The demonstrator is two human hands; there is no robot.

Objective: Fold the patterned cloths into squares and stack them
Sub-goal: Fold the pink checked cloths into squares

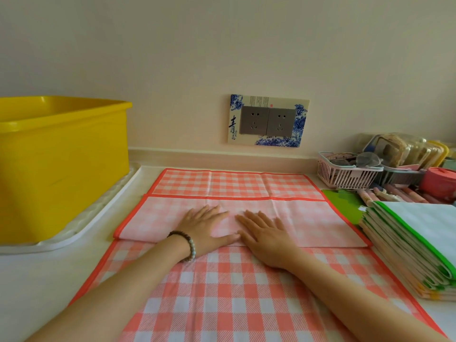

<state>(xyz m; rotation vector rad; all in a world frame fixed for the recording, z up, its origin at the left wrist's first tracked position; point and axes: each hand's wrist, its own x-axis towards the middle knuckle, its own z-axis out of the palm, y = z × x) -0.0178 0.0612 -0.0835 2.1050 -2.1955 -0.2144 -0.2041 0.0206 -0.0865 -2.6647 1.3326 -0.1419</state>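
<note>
On the desk (32,280), left hand (209,230) and right hand (266,239) press the checked cloth (222,297), grip wide and flat; its near end's cut off.

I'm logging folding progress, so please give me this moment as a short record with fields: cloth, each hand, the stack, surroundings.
cloth: pink checked cloth spread on the counter, with a paler folded band lying across it
left hand: flat on the folded band, fingers straight, beaded bracelet at the wrist
right hand: flat on the folded band, beside the left hand
stack: folded green-edged cloths, at the right of the checked cloth
left side: yellow tub on a white tray
back: pink basket at right; wall socket above the counter
</note>
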